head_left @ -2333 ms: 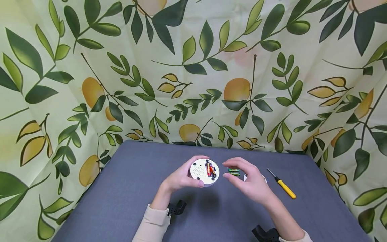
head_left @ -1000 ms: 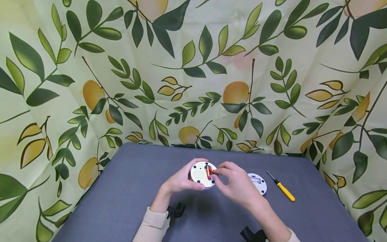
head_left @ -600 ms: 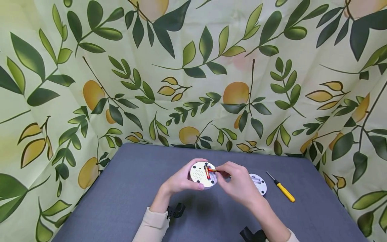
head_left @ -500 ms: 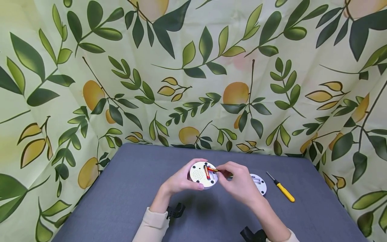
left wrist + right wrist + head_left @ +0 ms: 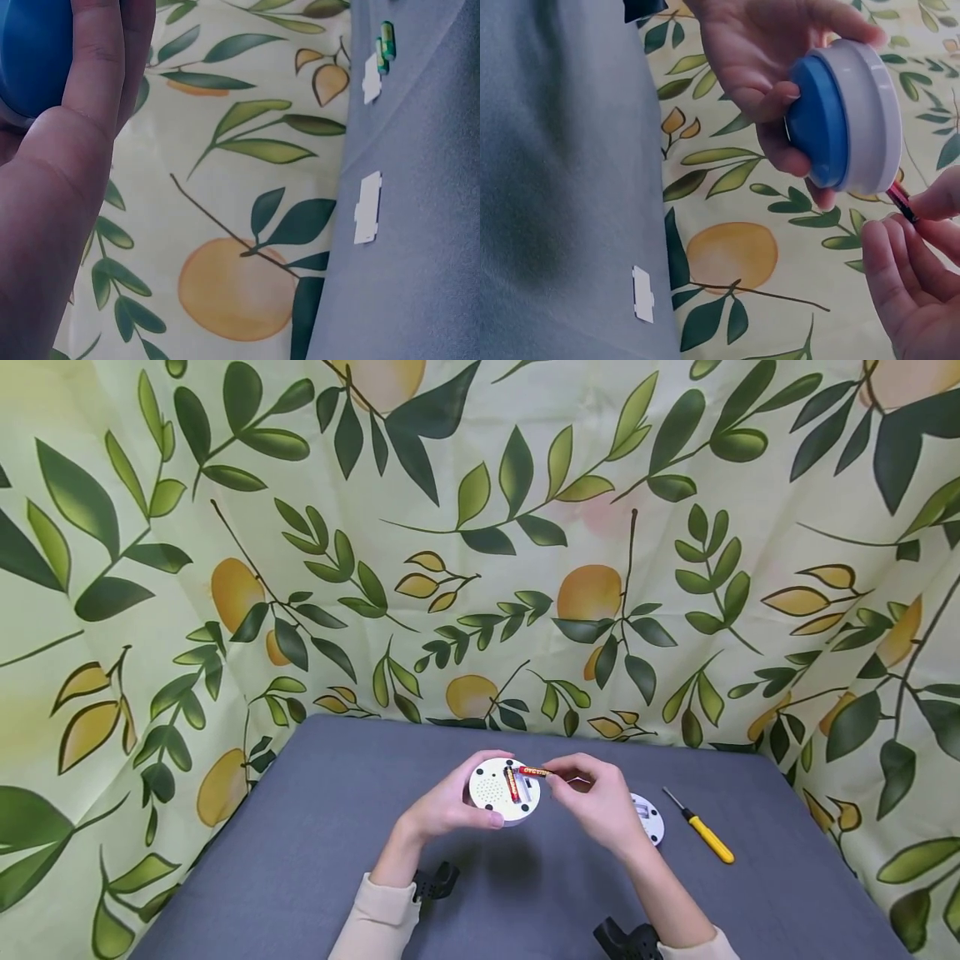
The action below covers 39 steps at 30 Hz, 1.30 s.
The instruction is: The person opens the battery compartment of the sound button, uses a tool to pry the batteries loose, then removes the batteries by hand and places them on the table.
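Observation:
My left hand [image 5: 450,797] grips a round white device [image 5: 491,791], its speckled underside and battery compartment facing up. In the right wrist view the device's other side is a blue dome [image 5: 814,124]. One red battery [image 5: 513,785] lies in the compartment. Another red battery [image 5: 534,772] is pinched at its outer end by the thumb and fingers of my right hand [image 5: 600,802]; its inner end sits over the compartment's upper edge. Whether that end still touches the device cannot be told.
A second round white device [image 5: 649,820] lies partly behind my right hand. Right of it is a yellow-handled screwdriver [image 5: 708,837]. The left wrist view shows green batteries [image 5: 387,41] and white battery covers [image 5: 367,208] on the grey table [image 5: 360,760].
My right hand came in from the right, took hold of one red battery and tilted its outer end up and out of the compartment. My left hand keeps holding the device almost still.

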### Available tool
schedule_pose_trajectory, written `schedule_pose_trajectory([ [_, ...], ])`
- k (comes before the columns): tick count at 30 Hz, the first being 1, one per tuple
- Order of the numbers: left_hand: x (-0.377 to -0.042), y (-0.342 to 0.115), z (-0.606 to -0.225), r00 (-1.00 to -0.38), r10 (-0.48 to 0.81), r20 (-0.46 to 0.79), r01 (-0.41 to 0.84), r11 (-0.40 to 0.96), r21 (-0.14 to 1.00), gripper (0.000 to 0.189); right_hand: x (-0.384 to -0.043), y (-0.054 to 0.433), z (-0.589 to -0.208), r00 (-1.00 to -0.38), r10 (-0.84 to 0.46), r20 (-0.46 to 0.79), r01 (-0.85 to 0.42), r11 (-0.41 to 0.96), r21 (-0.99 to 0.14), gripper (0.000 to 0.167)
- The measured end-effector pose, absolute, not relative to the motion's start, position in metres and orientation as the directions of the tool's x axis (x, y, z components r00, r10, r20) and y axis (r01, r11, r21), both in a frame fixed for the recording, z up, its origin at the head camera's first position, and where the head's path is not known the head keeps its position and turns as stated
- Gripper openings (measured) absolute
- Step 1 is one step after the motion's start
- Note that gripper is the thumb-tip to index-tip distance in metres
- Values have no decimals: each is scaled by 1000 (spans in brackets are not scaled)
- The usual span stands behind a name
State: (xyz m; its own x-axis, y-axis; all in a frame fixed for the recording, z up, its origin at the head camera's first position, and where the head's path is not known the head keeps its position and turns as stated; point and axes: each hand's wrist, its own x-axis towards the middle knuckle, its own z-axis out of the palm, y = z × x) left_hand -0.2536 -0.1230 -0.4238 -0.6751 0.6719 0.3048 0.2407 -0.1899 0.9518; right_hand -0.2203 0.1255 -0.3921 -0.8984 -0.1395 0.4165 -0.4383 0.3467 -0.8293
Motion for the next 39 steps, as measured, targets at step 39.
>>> schedule_pose_trajectory([
  [39, -256, -151, -415, -746, 585, 319, 275, -166, 947, 84, -305, 98, -477, -988, -45, 149, -156, 270, -950, 14],
])
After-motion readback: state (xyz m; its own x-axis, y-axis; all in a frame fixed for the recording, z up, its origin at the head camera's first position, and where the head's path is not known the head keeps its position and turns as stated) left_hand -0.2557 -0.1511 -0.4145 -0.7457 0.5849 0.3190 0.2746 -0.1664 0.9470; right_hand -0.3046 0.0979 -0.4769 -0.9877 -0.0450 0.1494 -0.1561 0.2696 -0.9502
